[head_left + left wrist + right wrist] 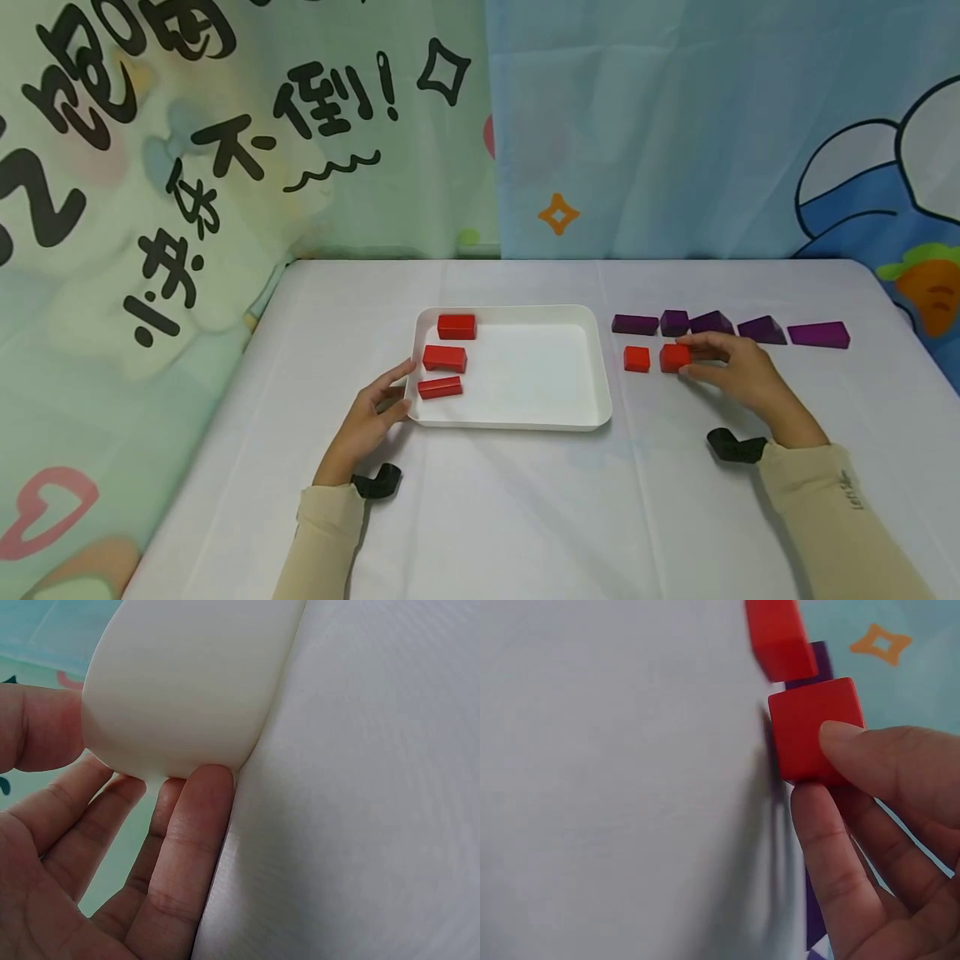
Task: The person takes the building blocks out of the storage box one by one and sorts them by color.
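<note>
My right hand (731, 371) pinches a red cube-like block (814, 731) between thumb and fingers. A second red block (637, 359) is just left of it, apart from the hand. Whether the pinched block touches the cloth I cannot tell. At the left end of the white tray (525, 421), my left hand (375, 417) touches the outer wall with fairly straight fingertips, seen closely in the left wrist view. Inside the tray, along its left side, lie three red blocks: a back one (457, 327), a middle one (444, 358) and a thinner front one (440, 387).
Behind the right hand runs a row of several purple blocks (635, 324), ending in a long one (820, 335). A white cloth (525, 517) covers the table. Printed curtains (637, 125) hang at the back and left. Black wrist mounts (737, 447) stick out by both sleeves.
</note>
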`<state>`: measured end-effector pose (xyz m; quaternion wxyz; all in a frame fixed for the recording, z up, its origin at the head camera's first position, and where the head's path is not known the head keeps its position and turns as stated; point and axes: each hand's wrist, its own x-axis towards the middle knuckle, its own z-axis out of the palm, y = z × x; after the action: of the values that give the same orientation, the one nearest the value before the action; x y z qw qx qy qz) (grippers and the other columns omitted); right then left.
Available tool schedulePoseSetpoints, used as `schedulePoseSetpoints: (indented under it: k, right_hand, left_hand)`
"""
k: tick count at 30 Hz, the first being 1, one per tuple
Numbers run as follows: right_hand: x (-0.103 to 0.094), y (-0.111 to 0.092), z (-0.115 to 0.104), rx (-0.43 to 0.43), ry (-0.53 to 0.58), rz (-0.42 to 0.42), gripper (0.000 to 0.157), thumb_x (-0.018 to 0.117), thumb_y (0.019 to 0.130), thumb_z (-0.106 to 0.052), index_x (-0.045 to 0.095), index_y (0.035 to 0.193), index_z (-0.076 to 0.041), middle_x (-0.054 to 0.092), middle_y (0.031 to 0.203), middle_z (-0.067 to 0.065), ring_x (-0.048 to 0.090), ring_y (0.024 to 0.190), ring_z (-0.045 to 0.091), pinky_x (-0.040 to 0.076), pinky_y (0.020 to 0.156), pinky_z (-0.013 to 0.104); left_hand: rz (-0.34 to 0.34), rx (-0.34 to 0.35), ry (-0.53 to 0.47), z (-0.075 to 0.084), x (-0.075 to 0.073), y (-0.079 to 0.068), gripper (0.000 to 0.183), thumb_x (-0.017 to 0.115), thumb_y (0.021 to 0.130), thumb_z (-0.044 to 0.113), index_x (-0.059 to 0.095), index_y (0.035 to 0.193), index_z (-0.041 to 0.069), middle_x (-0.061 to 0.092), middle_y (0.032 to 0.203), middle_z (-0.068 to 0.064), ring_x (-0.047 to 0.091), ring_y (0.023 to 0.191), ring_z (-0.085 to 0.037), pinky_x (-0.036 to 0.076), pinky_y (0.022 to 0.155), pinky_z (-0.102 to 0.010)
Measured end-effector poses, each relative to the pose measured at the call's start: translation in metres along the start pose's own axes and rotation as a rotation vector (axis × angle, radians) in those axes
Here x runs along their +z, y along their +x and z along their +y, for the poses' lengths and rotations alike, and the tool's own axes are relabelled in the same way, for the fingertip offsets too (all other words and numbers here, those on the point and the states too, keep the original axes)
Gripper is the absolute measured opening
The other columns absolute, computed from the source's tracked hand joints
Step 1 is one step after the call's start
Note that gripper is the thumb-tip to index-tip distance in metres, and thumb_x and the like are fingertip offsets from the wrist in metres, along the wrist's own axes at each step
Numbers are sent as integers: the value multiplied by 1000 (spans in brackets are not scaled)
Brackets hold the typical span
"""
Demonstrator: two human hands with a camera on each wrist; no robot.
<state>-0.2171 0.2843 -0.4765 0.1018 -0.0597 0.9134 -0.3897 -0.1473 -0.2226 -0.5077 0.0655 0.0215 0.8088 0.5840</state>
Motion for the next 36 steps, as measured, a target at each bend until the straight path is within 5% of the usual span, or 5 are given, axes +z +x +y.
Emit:
schedulePoseSetpoints:
  k: [10,23,27,31,36]
  right_hand:
    - [-1,-3,-6,10,-22,-3,55,69,105,-8,50,153,10,54,146,42,50,134,60,44,107,76]
    - [20,-10,-71,-124,-20,104,48,76,99,-3,63,145,5,60,145,35,64,123,56,53,99,61]
    - [32,-10,-88,-211,40,123,46,80,96,-1,68,139,6,67,139,31,69,118,49,60,97,34]
    - [44,-10,-104,-263,122,110,44,79,96,1,68,138,7,68,136,31,70,118,49,51,87,7]
    - [62,-7,-125,-303,223,67,42,78,96,2,68,137,10,68,136,30,68,120,50,51,93,9]
  left_hand:
    - [-7,-5,-6,-4,-1,2,58,61,103,-1,51,160,1,44,168,-19,54,140,-48,53,110,-55]
    - [-10,-9,-17,-4,-3,1,59,62,102,-2,50,160,1,43,169,-19,54,140,-48,57,105,-50]
    - [-11,-3,-11,-4,-4,0,58,62,103,-2,50,160,1,44,168,-19,54,140,-48,53,110,-55]
    - [-18,10,-4,-5,-4,1,57,61,104,-1,50,159,0,44,169,-19,55,140,-48,49,114,-57]
    - [-24,14,-13,-5,-3,3,57,61,103,-1,50,160,0,44,169,-19,54,140,-48,52,111,-54]
